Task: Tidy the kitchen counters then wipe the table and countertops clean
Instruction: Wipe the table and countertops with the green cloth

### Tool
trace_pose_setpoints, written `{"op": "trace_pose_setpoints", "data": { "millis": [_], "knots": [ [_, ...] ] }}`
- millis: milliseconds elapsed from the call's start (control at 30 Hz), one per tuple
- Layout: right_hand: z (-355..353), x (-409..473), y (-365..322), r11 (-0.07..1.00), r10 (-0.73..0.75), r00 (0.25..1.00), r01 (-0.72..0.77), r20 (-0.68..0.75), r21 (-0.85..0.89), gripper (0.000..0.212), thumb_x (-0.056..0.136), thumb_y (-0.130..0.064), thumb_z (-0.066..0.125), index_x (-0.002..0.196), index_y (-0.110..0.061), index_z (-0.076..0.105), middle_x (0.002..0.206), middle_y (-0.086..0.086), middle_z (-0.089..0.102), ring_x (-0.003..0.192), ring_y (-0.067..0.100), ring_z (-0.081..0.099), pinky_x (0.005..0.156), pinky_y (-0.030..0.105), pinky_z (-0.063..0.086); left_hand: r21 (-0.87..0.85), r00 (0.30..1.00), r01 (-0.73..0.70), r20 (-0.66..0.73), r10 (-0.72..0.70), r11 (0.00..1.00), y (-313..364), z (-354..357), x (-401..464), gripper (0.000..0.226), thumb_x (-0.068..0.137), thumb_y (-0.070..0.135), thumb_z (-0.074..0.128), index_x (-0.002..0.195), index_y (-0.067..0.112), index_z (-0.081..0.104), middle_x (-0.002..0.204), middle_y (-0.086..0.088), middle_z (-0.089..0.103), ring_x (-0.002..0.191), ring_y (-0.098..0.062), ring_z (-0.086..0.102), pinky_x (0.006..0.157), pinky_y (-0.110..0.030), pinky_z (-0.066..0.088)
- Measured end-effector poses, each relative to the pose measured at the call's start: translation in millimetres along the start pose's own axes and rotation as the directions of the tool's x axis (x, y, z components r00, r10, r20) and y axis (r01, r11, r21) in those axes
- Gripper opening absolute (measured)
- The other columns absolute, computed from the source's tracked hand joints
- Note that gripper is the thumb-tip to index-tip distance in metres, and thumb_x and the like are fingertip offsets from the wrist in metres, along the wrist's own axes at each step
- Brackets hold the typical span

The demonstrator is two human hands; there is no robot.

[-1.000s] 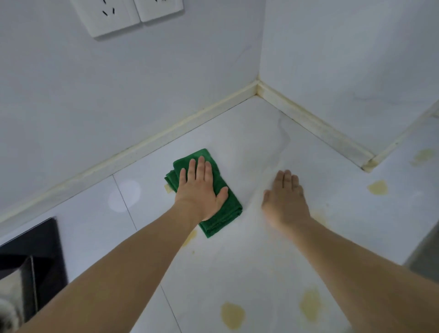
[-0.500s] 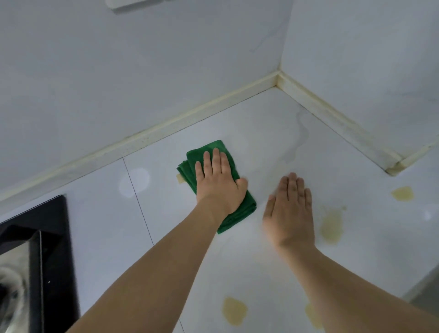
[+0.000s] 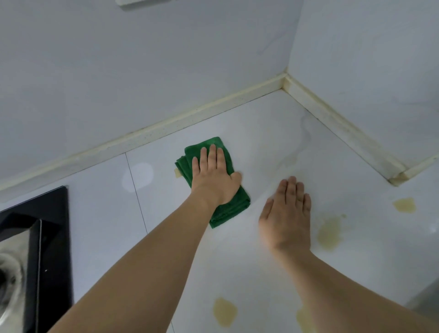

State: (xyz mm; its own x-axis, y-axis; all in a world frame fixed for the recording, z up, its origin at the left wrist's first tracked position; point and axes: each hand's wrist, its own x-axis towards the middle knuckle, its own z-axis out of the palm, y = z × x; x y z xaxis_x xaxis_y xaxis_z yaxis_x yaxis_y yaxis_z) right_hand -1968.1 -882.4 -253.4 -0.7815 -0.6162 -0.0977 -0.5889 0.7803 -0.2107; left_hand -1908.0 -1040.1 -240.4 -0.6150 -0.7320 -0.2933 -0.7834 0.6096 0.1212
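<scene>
Wiping in progress. Left hand (image 3: 213, 176) presses flat, fingers straight and together, on folded green cloth (image 3: 228, 206) lying on white worktop (image 3: 273, 261). Cloth's long axis follows the forearm. Right hand (image 3: 286, 214) rests flat just beside. Nearest yellow stain (image 3: 330, 234) lies right of both hands.

black stove (image 3: 51, 237) at left edge, white wall socket (image 3: 142, 2) up top

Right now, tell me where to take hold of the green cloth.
Pinch the far end of the cloth, coming from above on the wall side. It lies folded flat on the counter; the left hand covers its middle, and that end is bare.
</scene>
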Motion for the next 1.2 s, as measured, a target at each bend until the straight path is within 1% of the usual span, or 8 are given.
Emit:
{"op": "trace_pose_setpoints", "data": {
  "millis": [167,333,467,700,833,933,1067,1200],
  "knots": [
    [-0.1,-0.5,0.2,1.0,0.003,1.0,-0.003,-0.006,0.004,0.059,0.101,-0.03,0.016,0.153,-0.004,0.003,0.162,0.01,-0.003,0.149,0.024,-0.006,0.121,0.038,-0.005,-0.016,0.998,-0.056,0.021,0.057,0.998,-15.2,2.6,-16.7,0.078,0.096,0.056,0.019,0.155,0.018,-0.014,0.162,0.001,-0.023,0.147,-0.02,-0.025,0.12,-0.045,-0.012],
    [2.3,-0.1,1.3,1.0,-0.002,1.0,0.002,-0.023,0.001,0.059,0.101,-0.029,0.017,0.153,-0.003,0.006,0.162,0.011,0.001,0.149,0.026,-0.002,0.121,0.039,-0.003,-0.05,0.999,0.028,0.048,-0.025,0.998,-19.3,-6.7,-0.6,0.079,0.095,0.055,0.022,0.155,0.019,-0.014,0.162,0.002,-0.023,0.147,-0.019,-0.025,0.12,-0.044,-0.014],
    [3.3,-0.9,0.4,1.0,-0.006,1.0,0.006,-0.029,0.0,0.059,0.101,-0.028,0.018,0.153,-0.002,0.007,0.162,0.013,0.002,0.149,0.027,-0.001,0.121,0.039,-0.002,-0.059,0.996,0.08,0.045,-0.078,0.995,-7.8,0.9,-17.7,0.078,0.096,0.051,0.019,0.154,0.015,-0.017,0.161,-0.001,-0.026,0.146,-0.022,-0.027,0.119,-0.045,-0.017],
    [2.0,-1.8,1.3,1.0,-0.013,1.0,0.013,-0.023,-0.02,0.06,0.1,-0.028,0.018,0.153,-0.001,0.006,0.161,0.013,0.001,0.149,0.027,-0.001,0.121,0.04,-0.002,0.011,0.999,-0.035,0.021,0.035,0.999,-23.6,6.0,-32.0,0.078,0.095,0.056,0.018,0.155,0.019,-0.015,0.162,0.0,-0.022,0.147,-0.021,-0.024,0.12,-0.045,-0.012],
    [2.9,-1.1,1.7,1.0,-0.011,1.0,0.011,-0.028,-0.022,0.06,0.1,-0.028,0.019,0.152,-0.001,0.007,0.161,0.014,0.003,0.149,0.028,0.0,0.121,0.04,-0.001,0.001,1.0,-0.005,0.024,0.005,1.0,-29.0,-3.6,-15.1,0.079,0.095,0.056,0.02,0.155,0.019,-0.014,0.162,0.0,-0.021,0.148,-0.021,-0.022,0.121,-0.044,-0.012],
    [3.6,-1.5,-0.4,0.999,-0.005,1.0,0.004,-0.022,-0.037,0.06,0.1,-0.028,0.019,0.152,-0.001,0.006,0.161,0.013,0.002,0.149,0.027,0.0,0.121,0.04,-0.001,-0.015,1.0,0.016,-0.012,-0.016,1.0,-28.2,5.2,-25.1,0.079,0.095,0.055,0.019,0.156,0.016,-0.013,0.162,-0.001,-0.02,0.148,-0.022,-0.022,0.121,-0.045,-0.012],
    [2.4,-2.9,1.0,0.999,-0.006,1.0,0.005,-0.014,-0.044,0.06,0.101,-0.028,0.018,0.152,-0.001,0.004,0.162,0.013,0.0,0.149,0.027,-0.001,0.121,0.041,0.0,0.01,0.999,-0.021,-0.027,0.021,1.0,-34.1,14.1,-51.1,0.079,0.095,0.054,0.02,0.155,0.014,-0.012,0.162,-0.002,-0.02,0.148,-0.022,-0.021,0.121,-0.045,-0.009],
    [3.7,-1.6,1.8,0.999,-0.008,1.0,0.007,-0.023,-0.038,0.06,0.1,-0.028,0.02,0.153,-0.002,0.005,0.162,0.012,0.001,0.149,0.026,-0.001,0.121,0.04,-0.001,0.036,0.998,-0.043,-0.042,0.045,0.998,-41.7,9.8,-44.6,0.079,0.095,0.056,0.02,0.156,0.015,-0.011,0.163,-0.003,-0.018,0.149,-0.022,-0.02,0.122,-0.045,-0.008]
  ]
}}
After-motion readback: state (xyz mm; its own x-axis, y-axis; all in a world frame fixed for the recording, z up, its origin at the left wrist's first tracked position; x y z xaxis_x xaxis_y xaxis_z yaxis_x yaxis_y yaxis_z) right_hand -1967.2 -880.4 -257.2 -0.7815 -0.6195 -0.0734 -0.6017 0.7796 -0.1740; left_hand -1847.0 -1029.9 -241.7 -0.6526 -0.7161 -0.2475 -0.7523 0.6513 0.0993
